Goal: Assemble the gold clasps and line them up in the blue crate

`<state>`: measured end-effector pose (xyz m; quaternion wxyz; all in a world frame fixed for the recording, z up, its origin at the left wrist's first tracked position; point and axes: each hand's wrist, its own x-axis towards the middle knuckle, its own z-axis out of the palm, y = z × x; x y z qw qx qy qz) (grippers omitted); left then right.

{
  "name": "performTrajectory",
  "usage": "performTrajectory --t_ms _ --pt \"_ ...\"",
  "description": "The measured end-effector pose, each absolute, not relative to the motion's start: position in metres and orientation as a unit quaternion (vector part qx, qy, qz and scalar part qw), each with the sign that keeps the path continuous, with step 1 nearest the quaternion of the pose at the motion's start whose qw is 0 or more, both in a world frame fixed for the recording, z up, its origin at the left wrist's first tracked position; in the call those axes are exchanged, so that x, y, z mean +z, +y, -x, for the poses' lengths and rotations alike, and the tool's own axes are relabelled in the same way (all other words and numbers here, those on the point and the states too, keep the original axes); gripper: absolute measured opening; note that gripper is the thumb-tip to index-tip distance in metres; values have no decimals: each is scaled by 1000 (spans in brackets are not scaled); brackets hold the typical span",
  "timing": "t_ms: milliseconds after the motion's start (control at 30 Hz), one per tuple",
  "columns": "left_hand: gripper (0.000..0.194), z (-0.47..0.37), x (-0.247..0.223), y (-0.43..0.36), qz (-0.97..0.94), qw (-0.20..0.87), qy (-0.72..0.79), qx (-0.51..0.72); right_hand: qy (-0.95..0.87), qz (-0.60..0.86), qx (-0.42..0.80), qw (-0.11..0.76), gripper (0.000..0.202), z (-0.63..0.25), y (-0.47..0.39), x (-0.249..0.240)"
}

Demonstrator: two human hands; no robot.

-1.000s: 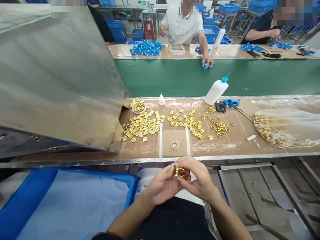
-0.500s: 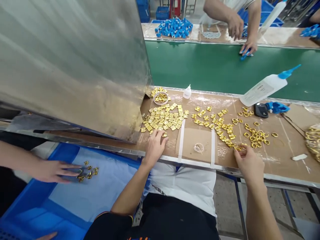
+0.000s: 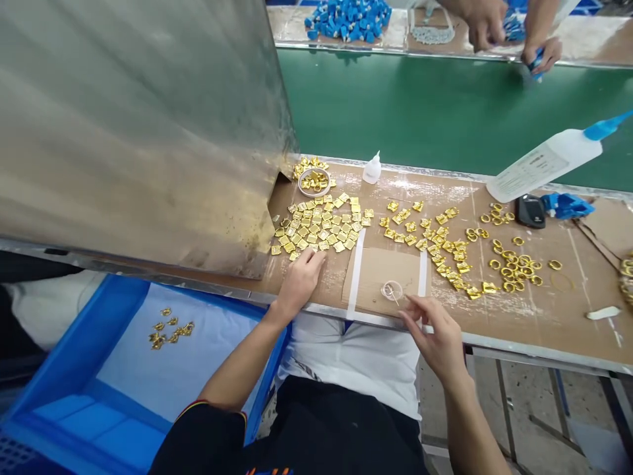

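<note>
My left hand (image 3: 299,282) rests at the near edge of a spread of gold square pieces (image 3: 316,224), its fingers closed and angled down; whatever they hold, if anything, is hidden. Over the right side of a taped cardboard pad (image 3: 368,270), my right hand (image 3: 435,333) has thumb and index finger apart, with no object visible between them. Just left of its fingertips, a small clear round dish (image 3: 384,290) lies on the pad with a thin stick (image 3: 394,297) in it. Gold ring-like pieces with square tops (image 3: 438,251) form a curved group to the pad's right.
Plain gold rings (image 3: 514,270), a large glue bottle (image 3: 548,165), a black device (image 3: 531,211) and a small white bottle (image 3: 372,169) occupy the bench. A metal panel (image 3: 148,132) stands left, above a blue bin (image 3: 64,376). Across the green belt (image 3: 395,99), another person's hands (image 3: 544,56) hold blue parts.
My right hand has moved left from the gold pieces to beside the clear dish. A gold piece stands at the row's end where it was. Another person's hand has left the blue bin.
</note>
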<state>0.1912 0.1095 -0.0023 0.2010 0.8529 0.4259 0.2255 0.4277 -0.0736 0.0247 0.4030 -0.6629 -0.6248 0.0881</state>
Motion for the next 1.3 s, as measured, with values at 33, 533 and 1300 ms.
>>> performTrajectory --t_ms 33,533,1300 --pt "21 -191 -2 107 -840 228 419 259 -640 649 82 403 21 -425 -68 25" --pt "29 -245 -6 14 -509 678 402 347 -649 652 47 390 19 -429 -38 16" --pt "31 -236 -11 27 -574 682 341 298 -288 683 228 631 26 -414 -48 21"
